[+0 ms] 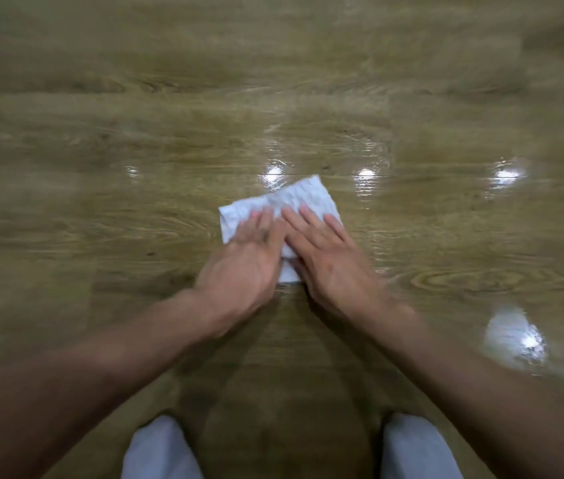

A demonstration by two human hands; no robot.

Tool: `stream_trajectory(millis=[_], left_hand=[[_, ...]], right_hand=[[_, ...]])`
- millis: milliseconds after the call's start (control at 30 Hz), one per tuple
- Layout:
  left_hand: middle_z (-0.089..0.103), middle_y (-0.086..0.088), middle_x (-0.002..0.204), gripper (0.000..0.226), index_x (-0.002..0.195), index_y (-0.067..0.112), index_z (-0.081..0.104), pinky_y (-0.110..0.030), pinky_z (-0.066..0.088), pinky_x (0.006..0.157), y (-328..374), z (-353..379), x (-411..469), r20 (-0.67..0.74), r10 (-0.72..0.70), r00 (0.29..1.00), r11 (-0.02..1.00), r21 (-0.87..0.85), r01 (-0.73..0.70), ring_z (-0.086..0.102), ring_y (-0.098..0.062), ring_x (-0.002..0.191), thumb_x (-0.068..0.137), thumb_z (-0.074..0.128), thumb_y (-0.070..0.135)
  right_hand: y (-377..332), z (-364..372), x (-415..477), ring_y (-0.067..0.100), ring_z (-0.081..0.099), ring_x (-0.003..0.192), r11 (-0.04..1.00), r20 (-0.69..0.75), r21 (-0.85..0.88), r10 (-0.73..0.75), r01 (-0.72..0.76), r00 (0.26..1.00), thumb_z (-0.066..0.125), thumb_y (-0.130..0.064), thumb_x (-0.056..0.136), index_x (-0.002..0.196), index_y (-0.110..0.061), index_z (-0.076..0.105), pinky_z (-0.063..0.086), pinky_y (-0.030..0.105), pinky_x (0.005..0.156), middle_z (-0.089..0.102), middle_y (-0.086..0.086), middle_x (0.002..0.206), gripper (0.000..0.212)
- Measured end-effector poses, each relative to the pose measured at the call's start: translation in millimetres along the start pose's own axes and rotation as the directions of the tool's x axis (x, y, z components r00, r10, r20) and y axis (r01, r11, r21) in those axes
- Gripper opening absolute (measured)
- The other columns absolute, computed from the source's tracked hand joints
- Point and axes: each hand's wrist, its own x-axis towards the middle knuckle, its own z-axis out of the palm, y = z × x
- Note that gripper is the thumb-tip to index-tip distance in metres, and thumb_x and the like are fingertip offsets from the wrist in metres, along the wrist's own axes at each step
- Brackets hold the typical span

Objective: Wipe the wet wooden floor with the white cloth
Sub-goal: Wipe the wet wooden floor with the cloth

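Note:
A folded white cloth (299, 198) lies flat on the wooden floor (101, 167) at the centre of the view. Both hands press down on it side by side, palms flat and fingers stretched forward. My left hand (246, 261) covers the cloth's left and near part. My right hand (329, 261) covers its right part. Only the far edge, the left corner and a small strip between the wrists show. Glossy wet patches (515, 337) with bright light reflections lie to the right and just beyond the cloth.
Two knees in light trousers (161, 451) sit at the bottom edge, either side of a shadowed strip of floor. Wooden planks run left to right in every direction. Light glare spots (507, 172) line up beyond the cloth.

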Motion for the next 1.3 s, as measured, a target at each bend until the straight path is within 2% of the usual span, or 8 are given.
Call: stream_trajectory(millis=[67, 167, 400, 500, 633, 833, 1000, 1300], left_hand=[[-0.003, -0.022, 0.158, 0.057, 0.149, 0.003, 0.002, -0.038, 0.001, 0.118, 21, 8, -3, 0.034, 0.123, 0.992, 0.992, 0.021, -0.124, -0.004, -0.033, 0.147, 0.100, 0.028, 0.015], [-0.004, -0.018, 0.159, 0.062, 0.149, 0.004, -0.001, -0.034, -0.002, 0.117, 15, 3, 15, 0.021, 0.159, 0.987, 0.986, 0.054, -0.160, -0.004, -0.028, 0.147, 0.099, 0.035, 0.013], [0.031, -0.018, 0.149, 0.040, 0.135, 0.008, 0.030, -0.038, 0.033, 0.104, 6, -49, 81, 0.034, 0.105, 0.994, 0.984, -0.145, -0.100, 0.030, -0.028, 0.140, 0.096, 0.040, 0.010], [0.013, -0.016, 0.157, 0.046, 0.144, 0.011, 0.016, -0.038, 0.031, 0.109, 17, -34, 61, 0.054, 0.153, 0.987, 0.988, -0.042, -0.151, 0.016, -0.026, 0.146, 0.100, 0.030, 0.014], [-0.002, -0.023, 0.158, 0.054, 0.148, 0.004, 0.004, -0.040, 0.010, 0.120, 58, -6, 20, 0.075, 0.344, 0.936, 0.936, 0.049, -0.348, -0.002, -0.034, 0.147, 0.095, 0.013, 0.008], [0.000, -0.017, 0.159, 0.058, 0.149, 0.005, 0.005, -0.037, 0.006, 0.119, 58, -15, 52, 0.020, 0.335, 0.942, 0.942, -0.014, -0.334, -0.002, -0.027, 0.148, 0.094, 0.024, 0.007], [0.000, -0.017, 0.159, 0.062, 0.150, 0.005, 0.000, -0.039, 0.009, 0.119, 53, -29, 94, 0.068, 0.328, 0.942, 0.944, 0.005, -0.329, 0.001, -0.027, 0.148, 0.098, 0.034, 0.011], [-0.001, -0.015, 0.160, 0.060, 0.151, 0.011, 0.003, -0.037, 0.014, 0.118, 101, 0, 21, 0.078, 0.516, 0.853, 0.857, -0.034, -0.515, -0.003, -0.026, 0.148, 0.093, 0.019, 0.008]], right_hand=[[10, 9, -36, 0.018, 0.022, 0.146, 0.999, -0.036, -0.030, 0.037, -0.038, 0.999, 0.050, -0.025, 0.098, 0.149, -0.017, 0.033, 0.022, 0.039, 0.119, 0.028, -0.001, 0.157, 0.054], [33, 5, -25, 0.016, 0.026, 0.144, 0.997, -0.015, -0.080, 0.001, -0.002, 1.000, 0.049, -0.025, 0.098, 0.149, -0.019, 0.032, 0.025, 0.036, 0.117, 0.029, -0.003, 0.156, 0.054], [47, -18, 36, 0.012, 0.009, 0.149, 0.993, -0.020, -0.011, 0.121, -0.121, 0.992, 0.039, -0.027, 0.101, 0.153, -0.024, 0.015, 0.007, 0.033, 0.119, 0.014, -0.006, 0.161, 0.058], [34, -6, 1, 0.016, 0.016, 0.148, 0.986, -0.086, 0.032, 0.167, -0.165, 0.982, 0.045, -0.022, 0.099, 0.150, -0.019, 0.027, 0.015, 0.038, 0.120, 0.022, -0.002, 0.159, 0.054], [32, 15, -74, 0.021, 0.036, 0.140, 0.983, -0.155, -0.025, 0.176, -0.182, 0.972, 0.055, -0.021, 0.090, 0.143, -0.014, 0.041, 0.025, 0.037, 0.113, 0.036, 0.002, 0.153, 0.055], [62, -4, -53, 0.016, 0.029, 0.143, 0.978, -0.123, -0.035, 0.200, -0.205, 0.972, 0.058, -0.019, 0.092, 0.148, -0.018, 0.034, 0.028, 0.034, 0.115, 0.033, -0.003, 0.154, 0.061], [81, -20, -21, 0.010, 0.010, 0.148, 0.963, -0.062, -0.010, 0.270, -0.271, 0.961, 0.041, -0.025, 0.101, 0.153, -0.024, 0.016, 0.010, 0.029, 0.118, 0.014, -0.008, 0.160, 0.058], [56, 5, -135, 0.018, 0.034, 0.139, 0.961, -0.079, -0.034, 0.270, -0.273, 0.960, 0.076, -0.017, 0.078, 0.144, -0.015, 0.042, 0.033, 0.035, 0.112, 0.038, -0.001, 0.151, 0.074]])
